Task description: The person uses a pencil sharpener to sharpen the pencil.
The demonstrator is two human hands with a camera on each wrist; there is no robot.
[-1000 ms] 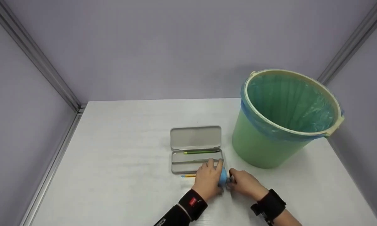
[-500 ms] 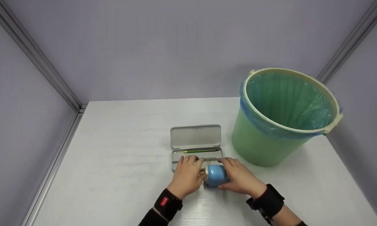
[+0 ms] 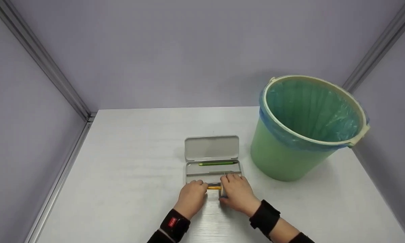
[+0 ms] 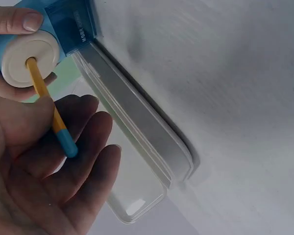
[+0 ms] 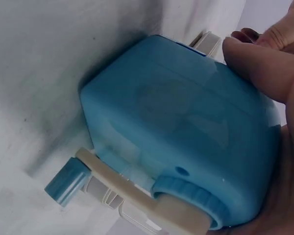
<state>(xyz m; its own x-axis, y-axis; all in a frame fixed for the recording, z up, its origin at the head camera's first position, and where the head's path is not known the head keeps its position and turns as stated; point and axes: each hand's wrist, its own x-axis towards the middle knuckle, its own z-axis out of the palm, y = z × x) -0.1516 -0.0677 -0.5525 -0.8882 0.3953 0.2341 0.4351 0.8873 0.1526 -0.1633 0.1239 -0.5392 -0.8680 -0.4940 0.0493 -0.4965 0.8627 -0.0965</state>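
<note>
A blue crank pencil sharpener point(image 5: 171, 112) stands on the table, with its crank handle point(image 5: 68, 181) jutting out on the side away from the pencil. My right hand point(image 3: 238, 194) grips the sharpener's body over the top. From the round white hole plate point(image 4: 19, 63) sticks an orange pencil point(image 4: 41, 85) with a blue end. My left hand point(image 3: 191, 196) pinches this pencil, its other fingers loosely curled beneath. Whether the pencil's tip is still inside the hole is hidden. Just behind both hands lies an open metal pencil case point(image 3: 212, 148), holding a green pencil point(image 3: 217, 163).
A tall green bin point(image 3: 280, 162) with a plastic liner point(image 3: 310, 111) stands at the right, behind my right hand. White tabletop point(image 3: 131, 175) stretches to the left. Pale panels point(image 3: 175, 54) enclose the back and sides.
My left hand has left the sharpener's body and shifted left onto the pencil. My right hand has gone from the crank side to the body, covering most of it.
</note>
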